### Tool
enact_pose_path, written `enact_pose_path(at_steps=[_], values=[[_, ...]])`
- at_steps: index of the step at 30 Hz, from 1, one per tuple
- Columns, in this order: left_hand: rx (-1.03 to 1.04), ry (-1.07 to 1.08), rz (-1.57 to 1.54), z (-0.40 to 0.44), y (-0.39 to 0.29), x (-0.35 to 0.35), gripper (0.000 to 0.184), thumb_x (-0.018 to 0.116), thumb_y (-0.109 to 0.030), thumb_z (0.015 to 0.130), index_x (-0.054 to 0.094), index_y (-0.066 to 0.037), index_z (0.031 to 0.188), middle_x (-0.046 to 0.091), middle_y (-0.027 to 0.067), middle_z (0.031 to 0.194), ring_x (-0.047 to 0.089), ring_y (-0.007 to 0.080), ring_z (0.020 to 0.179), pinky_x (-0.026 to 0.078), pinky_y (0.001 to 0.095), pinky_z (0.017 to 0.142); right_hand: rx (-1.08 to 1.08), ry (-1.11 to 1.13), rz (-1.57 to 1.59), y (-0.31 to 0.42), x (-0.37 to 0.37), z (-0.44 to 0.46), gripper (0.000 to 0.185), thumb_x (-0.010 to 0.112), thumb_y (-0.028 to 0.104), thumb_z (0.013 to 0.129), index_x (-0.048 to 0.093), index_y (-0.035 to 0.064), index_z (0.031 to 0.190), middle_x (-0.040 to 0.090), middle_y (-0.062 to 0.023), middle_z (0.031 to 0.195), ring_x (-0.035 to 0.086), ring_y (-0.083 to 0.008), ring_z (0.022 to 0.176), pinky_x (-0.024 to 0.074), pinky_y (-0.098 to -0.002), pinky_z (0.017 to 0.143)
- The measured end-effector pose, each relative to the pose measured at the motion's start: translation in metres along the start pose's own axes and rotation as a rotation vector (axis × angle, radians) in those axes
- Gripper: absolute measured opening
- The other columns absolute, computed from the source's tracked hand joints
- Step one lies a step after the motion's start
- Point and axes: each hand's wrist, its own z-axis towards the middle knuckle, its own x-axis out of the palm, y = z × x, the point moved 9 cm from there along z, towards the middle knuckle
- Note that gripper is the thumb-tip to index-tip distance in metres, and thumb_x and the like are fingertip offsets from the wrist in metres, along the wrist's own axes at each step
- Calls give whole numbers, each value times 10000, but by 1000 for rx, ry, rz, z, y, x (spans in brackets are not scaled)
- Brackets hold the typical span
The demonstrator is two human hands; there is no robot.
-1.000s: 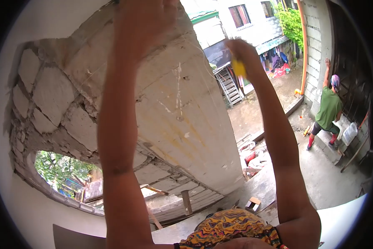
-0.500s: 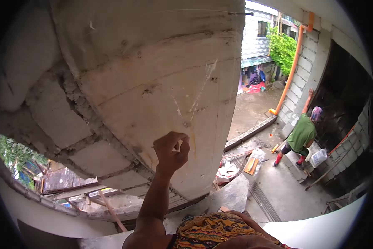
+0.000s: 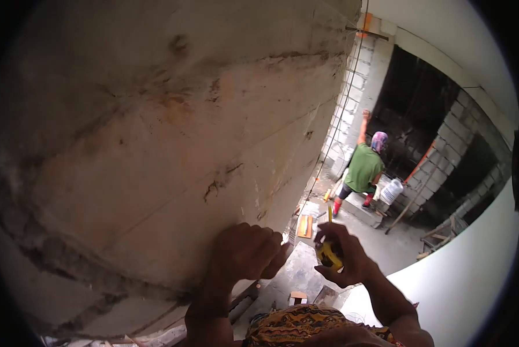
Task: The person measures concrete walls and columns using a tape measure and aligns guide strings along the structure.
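Note:
My right hand is wrapped round a yellow tape measure, with a short piece of yellow blade sticking up from it. To its left, my left hand is closed beside the rough concrete column, its fingers curled together. Whatever those fingers pinch, if anything, is too small to make out. A thin dark line runs down along the column's right edge.
A person in a green shirt stands below at the right, one arm raised against a block wall. Near that person are a white sack and an orange board. A white curved wall is at lower right.
The view has swung right and closer to the column. My right hand, out of view half a second ago, is back with the tape measure. My left hand is now low against the column.

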Motion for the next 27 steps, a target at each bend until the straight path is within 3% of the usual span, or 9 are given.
enact_pose_path(at_steps=[2, 9, 13, 17, 22, 23, 24, 27], values=[[13, 32, -105, 9, -1, -3, 178, 696, -121, 680, 610, -36, 810, 592, 55, 684, 550, 163, 531, 435, 288, 473, -310, -59, -153, 52, -8, 23, 738, 775, 178, 652, 381, 11, 1252, 542, -173, 987, 594, -267, 740, 493, -334, 672], [-30, 0, -327, 9, 5, 0, 197, 660, -73, 688, 613, -12, 870, 623, 102, 780, 595, 208, 585, 480, 303, 510, -515, -64, -339, 102, -2, 53, 753, 753, 181, 674, 329, -7, 1266, 538, -220, 1055, 601, -345, 897, 524, -374, 732], [-79, -138, -473, 12, 8, -14, 225, 644, -65, 709, 597, 5, 918, 629, 144, 846, 625, 246, 641, 515, 333, 552, -460, 106, -420, 104, 10, 48, 815, 743, 179, 694, 263, -6, 1325, 516, -244, 1118, 602, -363, 912, 535, -391, 735], [-93, -91, -540, 16, 7, -10, 259, 639, -68, 721, 586, 2, 965, 629, 157, 898, 636, 271, 681, 525, 338, 580, -523, 39, -443, 105, 10, 40, 845, 728, 185, 709, 228, 2, 1366, 513, -249, 1116, 606, -366, 896, 536, -388, 723], [-152, 33, -641, 13, 7, 5, 252, 665, -93, 702, 576, -16, 925, 603, 133, 815, 611, 275, 641, 510, 331, 554, -538, 33, -477, 103, 14, 36, 839, 722, 214, 715, 234, 22, 1370, 502, -249, 1144, 601, -379, 913, 527, -400, 748], [-185, 50, -621, 11, 9, 6, 325, 689, -73, 624, 620, -21, 937, 640, 126, 805, 644, 271, 662, 517, 320, 577, -500, 59, -435, 101, 15, 36, 836, 723, 212, 715, 237, 17, 1368, 504, -247, 1145, 595, -384, 931, 521, -406, 769], [-178, 48, -601, 11, 8, 5, 325, 689, -73, 624, 620, -21, 937, 640, 126, 805, 644, 271, 662, 517, 320, 577, -461, 88, -390, 100, 17, 35, 834, 723, 209, 716, 240, 12, 1366, 507, -245, 1146, 589, -389, 950, 514, -411, 791], [-181, 57, -665, 14, 3, -1, 191, 688, -81, 671, 547, -46, 795, 560, 97, 701, 554, 254, 535, 451, 309, 488, -397, 129, -399, 98, 19, 31, 819, 712, 252, 725, 259, -5, 1358, 537, -220, 1095, 591, -358, 911, 494, -399, 812]])
